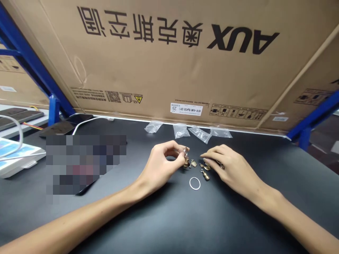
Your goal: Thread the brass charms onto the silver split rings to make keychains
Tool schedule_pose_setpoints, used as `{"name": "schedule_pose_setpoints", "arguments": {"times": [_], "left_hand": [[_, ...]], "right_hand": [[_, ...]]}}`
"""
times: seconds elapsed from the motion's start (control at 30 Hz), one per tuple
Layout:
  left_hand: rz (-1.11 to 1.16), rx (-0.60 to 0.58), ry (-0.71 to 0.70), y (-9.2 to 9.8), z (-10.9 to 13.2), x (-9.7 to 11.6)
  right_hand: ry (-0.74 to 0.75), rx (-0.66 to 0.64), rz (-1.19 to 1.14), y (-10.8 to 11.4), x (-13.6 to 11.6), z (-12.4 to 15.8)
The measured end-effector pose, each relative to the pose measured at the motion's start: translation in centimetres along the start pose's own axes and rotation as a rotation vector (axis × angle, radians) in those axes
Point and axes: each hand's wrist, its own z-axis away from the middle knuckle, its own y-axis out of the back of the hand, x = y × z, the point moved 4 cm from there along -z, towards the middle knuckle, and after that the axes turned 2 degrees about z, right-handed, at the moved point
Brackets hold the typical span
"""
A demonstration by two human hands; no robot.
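My left hand pinches a silver split ring between thumb and fingertips. A small bronze-coloured charm hangs at the ring, partly behind the thumb. My right hand rests low over several bronze charms, its fingers apart and slightly bent. Part of these charms is hidden beneath the fingers. Between the hands lie a flat bronze piece and a tiny pin-like piece. Nearer me are a gourd-shaped bronze charm and a thin white ring.
Several clear plastic bags lie along the back of the black table. Behind them stands a large cardboard box with upside-down print. Blue metal posts flank it. A white cable and a blurred-out dark device are on the left.
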Motion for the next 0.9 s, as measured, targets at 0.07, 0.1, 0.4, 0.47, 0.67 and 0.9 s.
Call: {"name": "schedule_pose_setpoints", "arguments": {"times": [0.07,0.1,0.4,0.47,0.67,0.9], "left_hand": [[0.006,-0.004,0.005,-0.1,0.0,0.0],[0.009,-0.003,0.006,-0.1,0.0,0.0],[-0.016,0.0,-0.031,0.0,0.0,0.0],[-0.022,-0.005,-0.034,0.0,0.0,-0.1],[-0.04,-0.003,-0.044,0.1,0.2,0.0],[-0.039,0.008,-0.055,0.3,0.0,0.1]], "right_hand": [[0.01,0.022,0.001,-0.4,-0.3,-0.2],[0.012,0.034,0.013,-0.6,-0.5,-0.3],[0.206,0.021,0.267,-0.9,-2.3,-1.6],[0.269,-0.018,0.293,-1.1,-2.6,-1.7],[0.306,-0.033,0.309,-1.3,-3.0,-1.7],[0.287,-0.006,0.248,-1.2,-3.1,-1.8]]}}
